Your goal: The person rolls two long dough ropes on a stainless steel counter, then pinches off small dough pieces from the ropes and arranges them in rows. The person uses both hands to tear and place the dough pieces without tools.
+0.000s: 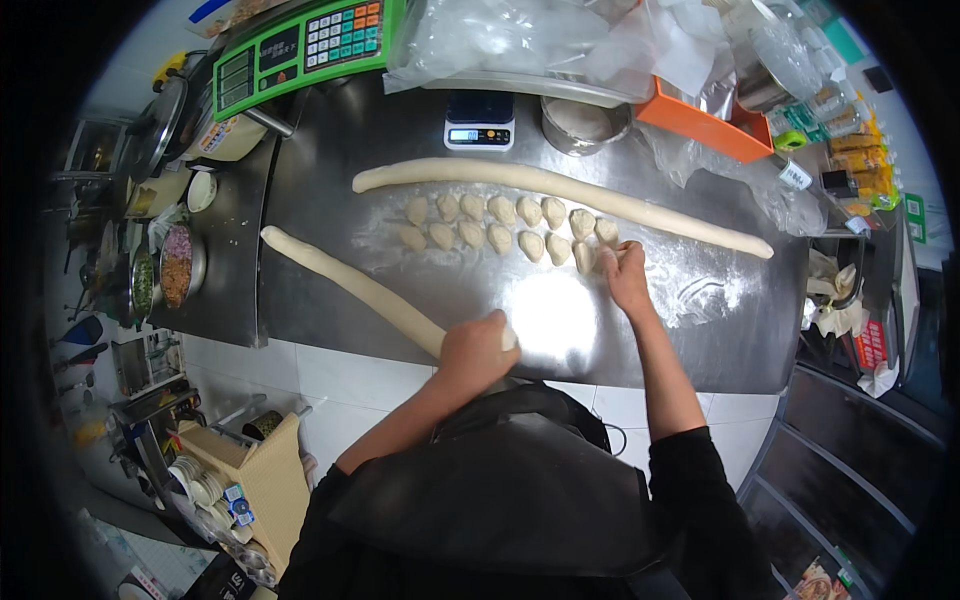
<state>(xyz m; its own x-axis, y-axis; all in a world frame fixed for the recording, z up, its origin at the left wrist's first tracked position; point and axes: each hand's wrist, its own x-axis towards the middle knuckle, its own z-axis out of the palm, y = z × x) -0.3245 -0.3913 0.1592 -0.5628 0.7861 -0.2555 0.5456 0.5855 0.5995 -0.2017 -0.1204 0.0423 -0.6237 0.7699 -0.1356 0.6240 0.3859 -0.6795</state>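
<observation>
My left hand [475, 352] is closed round the near end of a dough rope [350, 282], close to the table's front edge. A pale stub of the dough shows past my fingers. The rest of this rope slants away to the far left. My right hand [627, 275] is closed on a small dough piece [606, 259] at the right end of two rows. Several more dough pieces [501, 209] lie in those rows on the floured steel table [330, 130]. Behind them a second, longer dough rope [540, 180] stretches to the right.
A small digital scale [479, 136] and a metal pot [586, 122] stand behind the long rope. Farther back are a green scale [300, 55], plastic bags [500, 40] and an orange box [705, 122]. Bowls of chopped food [177, 268] sit at the left.
</observation>
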